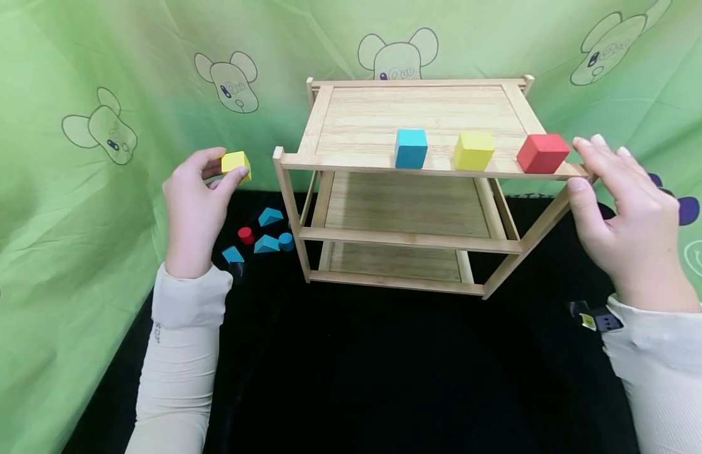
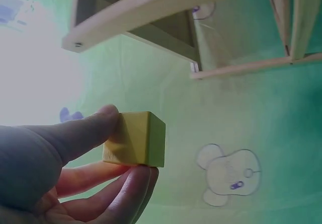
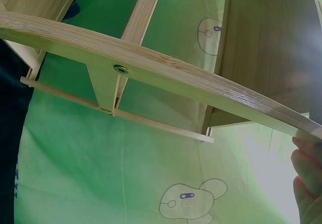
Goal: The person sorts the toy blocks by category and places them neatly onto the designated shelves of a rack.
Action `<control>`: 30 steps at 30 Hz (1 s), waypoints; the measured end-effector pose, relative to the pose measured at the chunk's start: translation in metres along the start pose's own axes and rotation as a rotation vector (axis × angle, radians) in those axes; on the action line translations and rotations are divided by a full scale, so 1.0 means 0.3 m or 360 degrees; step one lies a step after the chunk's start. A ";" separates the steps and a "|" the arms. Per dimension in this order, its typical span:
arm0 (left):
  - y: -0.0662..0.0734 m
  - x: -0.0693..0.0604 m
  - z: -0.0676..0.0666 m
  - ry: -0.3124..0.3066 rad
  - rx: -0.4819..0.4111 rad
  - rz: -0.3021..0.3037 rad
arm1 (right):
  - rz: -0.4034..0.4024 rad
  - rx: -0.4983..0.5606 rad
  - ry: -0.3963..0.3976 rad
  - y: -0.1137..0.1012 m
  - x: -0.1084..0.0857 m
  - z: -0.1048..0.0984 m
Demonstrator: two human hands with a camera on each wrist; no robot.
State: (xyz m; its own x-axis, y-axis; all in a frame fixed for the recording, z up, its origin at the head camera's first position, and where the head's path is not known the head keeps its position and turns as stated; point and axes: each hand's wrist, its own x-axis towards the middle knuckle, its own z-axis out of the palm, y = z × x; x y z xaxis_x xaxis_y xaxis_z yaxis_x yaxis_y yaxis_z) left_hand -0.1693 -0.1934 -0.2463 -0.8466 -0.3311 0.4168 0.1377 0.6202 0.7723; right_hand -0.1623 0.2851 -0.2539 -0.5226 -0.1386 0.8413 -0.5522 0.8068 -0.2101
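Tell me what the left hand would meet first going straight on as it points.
Likely the green curtain, ahead of the left hand and its yellow block; how far off is unclear.

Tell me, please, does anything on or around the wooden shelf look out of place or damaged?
No damage stands out. The only untidy spot is left of the shelf: blue blocks and a red cylinder lie scattered, while three cubes stand in a row on top.
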 end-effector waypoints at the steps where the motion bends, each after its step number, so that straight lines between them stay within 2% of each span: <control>1: 0.009 -0.002 -0.002 0.0008 0.0000 0.0011 | -0.0002 0.0002 0.0001 0.001 0.000 0.000; 9: 0.068 -0.017 -0.023 0.0054 0.0034 0.0091 | 0.0015 0.0027 0.0032 -0.012 0.004 0.005; 17: 0.097 -0.021 -0.026 0.0066 0.0037 0.0116 | 0.0030 0.0056 0.0065 -0.042 0.008 0.011; 30: 0.170 -0.044 -0.047 0.0085 0.0023 0.0283 | 0.0026 0.0018 0.0059 -0.022 -0.002 0.002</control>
State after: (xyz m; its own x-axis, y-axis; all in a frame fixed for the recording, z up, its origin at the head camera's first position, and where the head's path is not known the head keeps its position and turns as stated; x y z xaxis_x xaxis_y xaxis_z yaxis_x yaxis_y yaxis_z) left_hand -0.1438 -0.1673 -0.2056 -0.7809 -0.2521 0.5715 0.2752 0.6825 0.6771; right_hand -0.1586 0.2795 -0.2531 -0.5071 -0.1038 0.8556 -0.5510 0.8024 -0.2293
